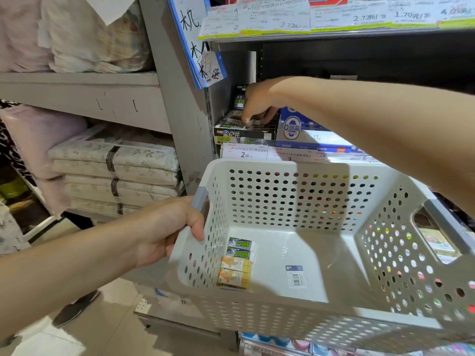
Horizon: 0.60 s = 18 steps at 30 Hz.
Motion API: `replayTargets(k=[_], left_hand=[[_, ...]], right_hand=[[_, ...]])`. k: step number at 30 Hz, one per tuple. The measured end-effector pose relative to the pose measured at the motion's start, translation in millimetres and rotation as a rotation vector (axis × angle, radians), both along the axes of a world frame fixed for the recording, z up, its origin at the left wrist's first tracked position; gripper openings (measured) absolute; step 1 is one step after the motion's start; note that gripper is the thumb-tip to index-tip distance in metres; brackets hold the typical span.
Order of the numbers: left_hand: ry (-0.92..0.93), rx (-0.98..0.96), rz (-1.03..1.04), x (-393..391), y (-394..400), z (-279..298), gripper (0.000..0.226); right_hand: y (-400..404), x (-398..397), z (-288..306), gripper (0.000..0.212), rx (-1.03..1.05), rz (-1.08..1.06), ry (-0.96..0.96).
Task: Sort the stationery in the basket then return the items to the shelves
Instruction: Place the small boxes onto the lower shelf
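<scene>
Four erasers [237,262] left in the basket [290,201], stacked in its near-left corner: two green-black on the far side, two orange-yellow nearer. A barcode label [295,276] lies on the floor of the basket, right of them. My left hand [164,227] grips the basket's left handle, thumb curled over the rim. My right hand [259,101] reaches into the shelf, fingertips pinching a small eraser [250,121] at the open black display box [244,131]. Blue box [298,127] just right of it.
</scene>
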<state>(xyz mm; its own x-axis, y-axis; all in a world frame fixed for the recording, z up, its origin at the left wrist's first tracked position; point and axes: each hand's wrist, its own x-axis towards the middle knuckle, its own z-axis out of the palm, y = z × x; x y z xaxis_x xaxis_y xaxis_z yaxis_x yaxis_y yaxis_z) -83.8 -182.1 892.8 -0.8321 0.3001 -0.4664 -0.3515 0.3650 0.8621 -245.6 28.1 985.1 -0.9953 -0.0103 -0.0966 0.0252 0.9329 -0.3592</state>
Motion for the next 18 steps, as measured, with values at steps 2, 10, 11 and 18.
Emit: replayTargets(k=[2, 10, 11, 18], left_hand=[[-0.002, 0.006, -0.003, -1, 0, 1, 0.053], [-0.027, 0.04, -0.064, -11, -5, -6, 0.049], [-0.028, 0.052, -0.069, -11, -5, -6, 0.047], [-0.012, 0.036, -0.058, -12, -3, -6, 0.051]], right_hand=[[1, -3, 0, 0.048, -0.043, 0.033, 0.001], [5, -3, 1, 0.049, -0.181, 0.131, -0.064], [5, -3, 1, 0.046, -0.189, 0.142, -0.066], [5, -2, -2, 0.047, -0.258, 0.172, -0.097]])
